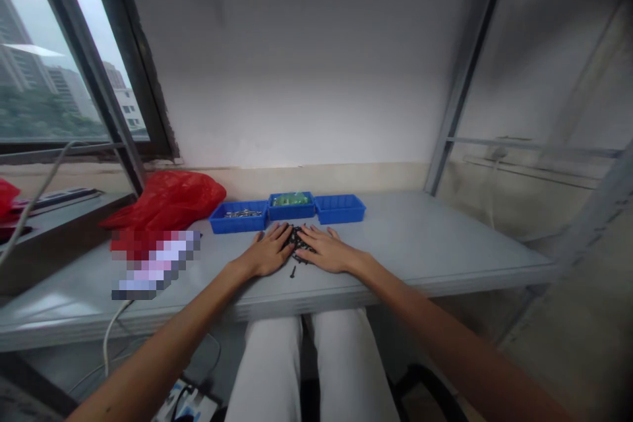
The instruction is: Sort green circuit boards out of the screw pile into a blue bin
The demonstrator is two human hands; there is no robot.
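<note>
Against a pale wall (316, 79) stands your gray table (410, 244), with three blue bins (240, 227) in a row beyond the heap of dark screws (298, 242). That heap lies between your left hand (270, 252) and right hand (324, 250), which rest palm down, fingers extended, clenching nothing; what sits beneath them cannot be told. Gathering looks mostly done: one loose screw (293, 271) lies apart, nearer you, and the heap sits outside the bins.
</note>
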